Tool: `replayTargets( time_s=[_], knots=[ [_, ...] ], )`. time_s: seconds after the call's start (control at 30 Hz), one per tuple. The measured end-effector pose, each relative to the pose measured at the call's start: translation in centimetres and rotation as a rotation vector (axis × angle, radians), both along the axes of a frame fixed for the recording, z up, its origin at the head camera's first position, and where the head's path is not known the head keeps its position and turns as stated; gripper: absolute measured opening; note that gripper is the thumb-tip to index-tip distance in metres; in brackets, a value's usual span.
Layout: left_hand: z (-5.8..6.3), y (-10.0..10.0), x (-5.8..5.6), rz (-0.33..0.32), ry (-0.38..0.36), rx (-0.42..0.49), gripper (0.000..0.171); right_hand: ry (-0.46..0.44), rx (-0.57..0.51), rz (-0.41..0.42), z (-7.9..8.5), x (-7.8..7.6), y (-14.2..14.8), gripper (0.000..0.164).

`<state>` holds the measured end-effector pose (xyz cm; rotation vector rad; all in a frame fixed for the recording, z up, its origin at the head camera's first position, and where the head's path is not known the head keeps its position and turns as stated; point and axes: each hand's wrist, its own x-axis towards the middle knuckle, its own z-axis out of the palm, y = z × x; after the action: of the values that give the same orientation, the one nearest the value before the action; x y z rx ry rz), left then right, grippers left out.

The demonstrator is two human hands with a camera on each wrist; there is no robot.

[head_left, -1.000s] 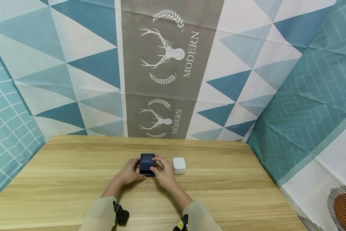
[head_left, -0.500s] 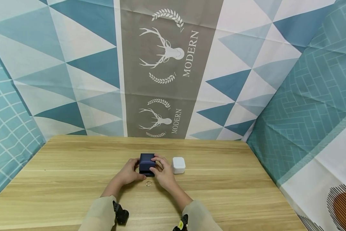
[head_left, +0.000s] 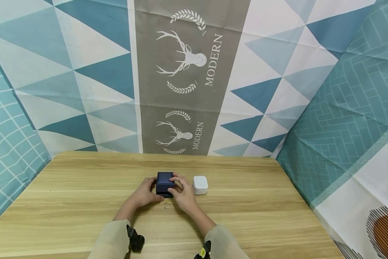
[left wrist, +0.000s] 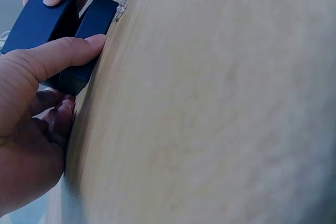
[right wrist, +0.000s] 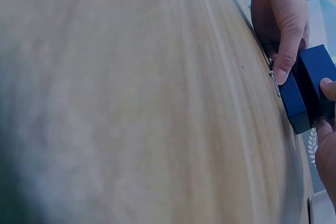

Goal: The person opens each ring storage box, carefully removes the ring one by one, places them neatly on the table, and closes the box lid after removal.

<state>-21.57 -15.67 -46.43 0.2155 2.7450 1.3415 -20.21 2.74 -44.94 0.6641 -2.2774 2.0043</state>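
A dark blue ring box [head_left: 165,181] stands on the wooden table between both hands, its lid lifted a little from the base along the near side. My left hand [head_left: 143,194] grips the base from the left; in the left wrist view its thumb [left wrist: 79,51] lies across the base's front. From the right, my right hand [head_left: 185,194] pinches the lid between thumb and fingers. Just in front of the box lies a ring [left wrist: 122,7] set with small clear stones. The gap between lid and base is dark, so the inside is hidden.
To the right of the box, close to my right hand, sits a small white rounded box [head_left: 200,185]. The wooden table [head_left: 262,208] ends at the back against a patterned cloth [head_left: 187,97]. Cloths also hang on both sides.
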Motion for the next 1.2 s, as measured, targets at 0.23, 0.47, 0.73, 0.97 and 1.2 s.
replayTargets(
  time_s=[0.23,0.47,0.73,0.97,1.2],
  knots=[
    [-0.08,-0.02,-0.08,-0.001,-0.001,0.001,0.089,0.007,0.018,0.003,0.05,0.08,0.07,0.028],
    [-0.21,0.0,-0.19,-0.006,0.005,-0.003,0.089,0.035,0.05,-0.003,0.02,0.19,0.19,0.027],
    [-0.19,0.0,-0.15,-0.006,0.01,-0.009,0.086,0.032,0.052,0.004,0.05,0.32,0.23,0.027],
    [-0.13,0.0,-0.07,-0.01,0.014,0.003,0.085,0.027,0.059,-0.006,0.23,0.59,0.19,0.023],
    [-0.24,-0.03,-0.13,-0.005,0.016,-0.007,0.085,0.034,0.054,-0.012,0.32,0.69,0.11,0.027]
  ],
)
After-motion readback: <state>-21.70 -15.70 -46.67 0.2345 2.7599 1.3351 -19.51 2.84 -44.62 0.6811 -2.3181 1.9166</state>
